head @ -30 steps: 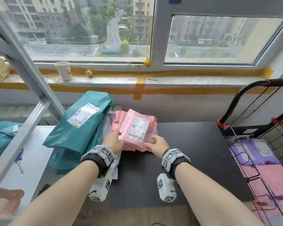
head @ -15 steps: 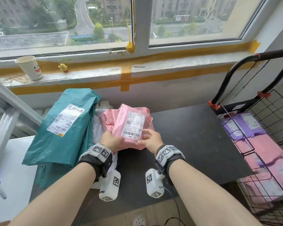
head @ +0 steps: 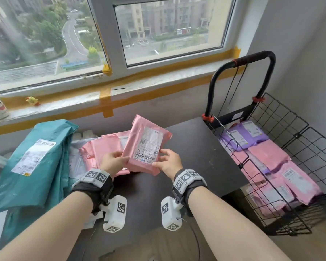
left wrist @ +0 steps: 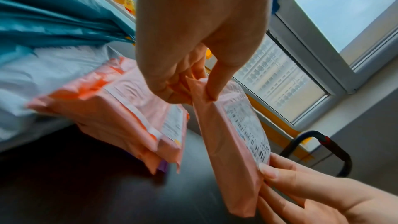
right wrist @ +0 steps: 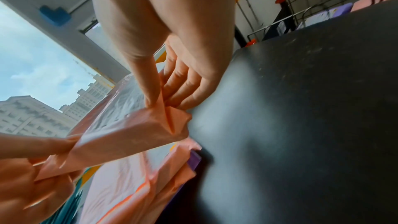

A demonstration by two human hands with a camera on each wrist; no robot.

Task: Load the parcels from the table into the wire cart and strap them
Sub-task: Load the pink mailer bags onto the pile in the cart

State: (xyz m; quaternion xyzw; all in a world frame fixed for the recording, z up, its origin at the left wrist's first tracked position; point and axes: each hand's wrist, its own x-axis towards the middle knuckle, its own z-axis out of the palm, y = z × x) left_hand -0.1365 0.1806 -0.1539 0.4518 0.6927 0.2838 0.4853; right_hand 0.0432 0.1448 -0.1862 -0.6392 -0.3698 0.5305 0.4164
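Parcels point(head: 105, 147) on table point(head: 196, 157); cart point(head: 290, 147) to its right.

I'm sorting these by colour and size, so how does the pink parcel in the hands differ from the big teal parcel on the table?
The pink parcel is small and held up off the table, gripped at its lower corners by the left hand and the right hand; the teal parcel is far larger and lies untouched on the pile at the table's left. The pink one is tilted up, label facing the camera; the teal one lies sloped. Both are plastic mailers with white shipping labels.
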